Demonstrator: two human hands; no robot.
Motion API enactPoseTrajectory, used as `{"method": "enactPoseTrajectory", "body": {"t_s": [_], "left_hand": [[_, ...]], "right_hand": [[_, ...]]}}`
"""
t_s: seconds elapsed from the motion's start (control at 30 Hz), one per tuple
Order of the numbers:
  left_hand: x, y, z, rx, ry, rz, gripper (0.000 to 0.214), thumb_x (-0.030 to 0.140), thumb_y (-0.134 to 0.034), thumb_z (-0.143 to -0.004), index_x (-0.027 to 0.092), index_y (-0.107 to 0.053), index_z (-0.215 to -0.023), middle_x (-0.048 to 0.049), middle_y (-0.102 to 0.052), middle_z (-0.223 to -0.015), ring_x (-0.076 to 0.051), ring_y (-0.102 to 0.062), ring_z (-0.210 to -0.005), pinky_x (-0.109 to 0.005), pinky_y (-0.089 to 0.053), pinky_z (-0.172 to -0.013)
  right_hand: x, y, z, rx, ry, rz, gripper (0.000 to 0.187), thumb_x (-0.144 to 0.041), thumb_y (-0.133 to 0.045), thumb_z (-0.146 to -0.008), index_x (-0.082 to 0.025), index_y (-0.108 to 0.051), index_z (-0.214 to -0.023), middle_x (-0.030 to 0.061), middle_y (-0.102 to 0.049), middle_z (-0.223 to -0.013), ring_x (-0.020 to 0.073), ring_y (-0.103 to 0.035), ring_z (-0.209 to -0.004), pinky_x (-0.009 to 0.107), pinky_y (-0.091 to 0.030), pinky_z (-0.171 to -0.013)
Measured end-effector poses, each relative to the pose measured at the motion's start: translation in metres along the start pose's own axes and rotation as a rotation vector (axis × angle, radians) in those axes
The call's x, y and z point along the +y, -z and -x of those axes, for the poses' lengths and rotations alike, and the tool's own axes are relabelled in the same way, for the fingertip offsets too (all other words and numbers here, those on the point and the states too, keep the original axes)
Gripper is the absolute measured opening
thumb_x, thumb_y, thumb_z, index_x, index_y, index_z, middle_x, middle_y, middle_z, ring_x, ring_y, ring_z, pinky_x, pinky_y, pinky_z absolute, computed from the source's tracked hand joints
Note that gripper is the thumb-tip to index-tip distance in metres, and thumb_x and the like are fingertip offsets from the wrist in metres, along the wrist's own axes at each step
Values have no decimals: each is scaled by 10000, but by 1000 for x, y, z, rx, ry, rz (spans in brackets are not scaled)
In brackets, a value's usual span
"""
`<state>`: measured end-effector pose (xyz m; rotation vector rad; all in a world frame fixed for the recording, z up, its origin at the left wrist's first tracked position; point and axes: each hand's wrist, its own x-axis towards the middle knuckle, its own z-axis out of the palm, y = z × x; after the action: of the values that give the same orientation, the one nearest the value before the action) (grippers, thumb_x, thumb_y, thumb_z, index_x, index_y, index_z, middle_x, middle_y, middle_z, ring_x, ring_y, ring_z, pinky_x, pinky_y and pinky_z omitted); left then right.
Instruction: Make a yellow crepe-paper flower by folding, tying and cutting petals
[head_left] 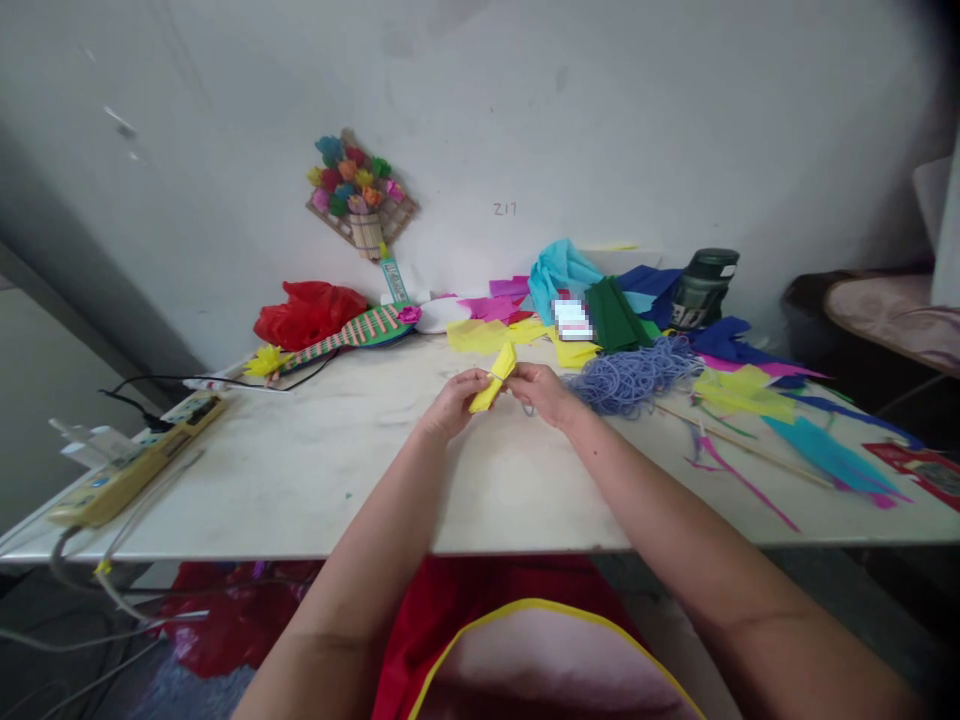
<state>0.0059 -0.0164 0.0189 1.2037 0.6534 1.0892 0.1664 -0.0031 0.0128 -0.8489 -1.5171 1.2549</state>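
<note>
A folded strip of yellow crepe paper (494,378) is held slantwise above the white table. My left hand (454,397) is closed on its left side, fingertips pinching near the middle. At the other side my right hand (541,392) is closed too, its fingertips pinched at the paper's middle, where a thin grey-blue cord crosses it. A short loop of that cord hangs below my right fingers. Whether the cord is knotted is hidden by the fingers. A tangled heap of grey-blue cord (634,377) lies just right of my right hand.
Crepe paper sheets in yellow (480,335), dark green (616,315) and light blue (562,275) lie along the wall. A dark jar (703,290) stands behind the cord. A thin stick (750,447) and scraps lie right. A power strip (139,465) sits left, near a decorated lute-shaped craft (360,330).
</note>
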Motion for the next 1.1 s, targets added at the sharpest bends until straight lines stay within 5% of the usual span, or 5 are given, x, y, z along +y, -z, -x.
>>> {"method": "enactPoseTrajectory", "body": {"t_s": [0.43,0.7,0.97,1.1], "left_hand": [[-3,1,0,133,-117,-295,249,364,-606,-670,131,-568,-749,17,-492,-599,-80,-433,-563,-203,-326,-540],[-3,2,-2,33,-198,-250,212,301,-504,-721,114,-603,-720,-35,-564,-758,-126,-513,-737,-249,-404,-699],[-6,3,-3,73,-201,-433,208,248,-599,-664,152,-508,-826,30,-524,-615,-75,-474,-532,-210,-370,-552],[-3,2,-2,90,-168,-610,133,269,-540,-714,143,-520,-675,46,-444,-489,-60,-393,-461,-198,-291,-485]], "right_hand": [[-12,-8,7,114,43,71,330,-478,-599,-624,-151,-549,-622,-55,-296,-505,62,-225,-479,234,-154,-429],[-8,-3,5,110,-32,-105,319,-439,-659,-596,-162,-504,-568,-71,-276,-450,50,-189,-418,243,-89,-407],[-6,-2,5,60,-53,-157,298,-412,-660,-603,-160,-503,-580,-85,-253,-433,41,-163,-391,240,-54,-404],[-5,0,4,56,-82,-177,288,-401,-680,-585,-154,-536,-614,-93,-237,-430,37,-157,-386,237,-53,-406]]}}
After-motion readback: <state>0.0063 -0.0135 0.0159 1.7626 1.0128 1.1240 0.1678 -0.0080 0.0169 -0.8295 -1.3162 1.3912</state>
